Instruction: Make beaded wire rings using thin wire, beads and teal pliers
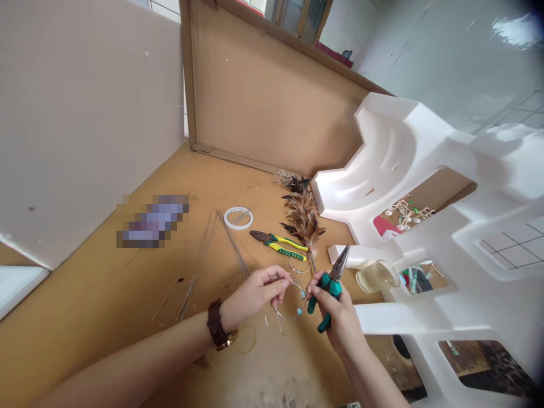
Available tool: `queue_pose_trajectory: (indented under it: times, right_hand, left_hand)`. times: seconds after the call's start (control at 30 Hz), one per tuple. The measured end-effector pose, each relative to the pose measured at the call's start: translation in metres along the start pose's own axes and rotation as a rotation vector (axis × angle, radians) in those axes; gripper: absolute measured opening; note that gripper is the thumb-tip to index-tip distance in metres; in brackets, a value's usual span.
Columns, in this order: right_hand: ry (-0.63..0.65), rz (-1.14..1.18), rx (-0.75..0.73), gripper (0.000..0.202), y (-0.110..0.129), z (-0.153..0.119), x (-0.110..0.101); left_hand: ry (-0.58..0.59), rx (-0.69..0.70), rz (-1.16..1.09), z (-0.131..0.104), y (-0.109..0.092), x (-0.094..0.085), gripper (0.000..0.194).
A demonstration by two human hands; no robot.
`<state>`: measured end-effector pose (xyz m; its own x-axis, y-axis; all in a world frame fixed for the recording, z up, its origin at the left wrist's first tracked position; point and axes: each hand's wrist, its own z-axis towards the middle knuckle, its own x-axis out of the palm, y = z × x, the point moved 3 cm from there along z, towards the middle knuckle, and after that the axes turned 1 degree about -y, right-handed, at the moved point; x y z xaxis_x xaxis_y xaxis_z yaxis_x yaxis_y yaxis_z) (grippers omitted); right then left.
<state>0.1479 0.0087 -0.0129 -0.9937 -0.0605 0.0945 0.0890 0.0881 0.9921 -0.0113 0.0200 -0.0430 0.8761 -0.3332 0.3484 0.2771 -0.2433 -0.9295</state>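
Observation:
My left hand (259,292) pinches a thin bent wire (285,310) strung with small turquoise beads, held just above the brown table (106,294). My right hand (334,314) grips green-handled needle-nose pliers (331,286), their jaws pointing up and away, and its fingertips also touch the wire near a bead. A brown watch sits on my left wrist (219,331). The two hands are close together over the table's near middle.
Yellow-and-green pliers (278,243), a bundle of brown feathers (301,212), a white tape ring (238,218) and several loose straight wires (232,243) lie beyond the hands. A clear cup (379,276) and large white foam packing (425,187) fill the right. Cardboard and white panels stand behind.

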Motion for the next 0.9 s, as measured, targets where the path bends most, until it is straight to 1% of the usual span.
queue_pose_trajectory:
  times: [0.07, 0.2, 0.3, 0.4, 0.5, 0.57, 0.73, 0.83, 0.9]
  right_hand:
    - [0.013, -0.029, -0.012, 0.020, 0.000, -0.002, 0.001]
    - [0.054, -0.158, -0.043, 0.018, 0.003, -0.006, 0.005]
    - [0.057, -0.218, -0.068, 0.017, 0.008, -0.007, 0.008]
    - [0.042, -0.202, -0.097, 0.017, 0.011, -0.005, 0.006]
    - [0.026, -0.203, -0.103, 0.017, 0.010, -0.004, 0.002]
    - [0.034, -0.207, -0.102, 0.017, 0.009, -0.005, 0.000]
    - [0.060, -0.283, -0.120, 0.016, 0.011, -0.006, 0.001]
    - [0.063, -0.423, -0.142, 0.016, 0.017, -0.007, -0.001]
    - [0.016, -0.547, -0.171, 0.015, 0.021, -0.010, -0.008]
  left_hand:
    - [-0.018, 0.003, 0.089, 0.000, -0.001, 0.000, 0.025]
    - [0.025, 0.031, 0.194, -0.002, -0.004, 0.002, 0.024]
    - [0.062, 0.026, 0.172, -0.003, -0.003, 0.004, 0.025]
    - [0.077, 0.060, 0.131, -0.004, -0.002, 0.004, 0.024]
    - [0.102, 0.101, 0.137, -0.005, 0.000, 0.004, 0.024]
    - [0.107, 0.099, 0.158, -0.005, 0.001, 0.003, 0.025]
    - [0.094, 0.085, 0.219, -0.006, 0.000, 0.005, 0.025]
    - [0.040, 0.142, 0.328, -0.008, -0.005, 0.006, 0.023]
    - [-0.012, 0.182, 0.392, -0.010, -0.009, 0.005, 0.022]
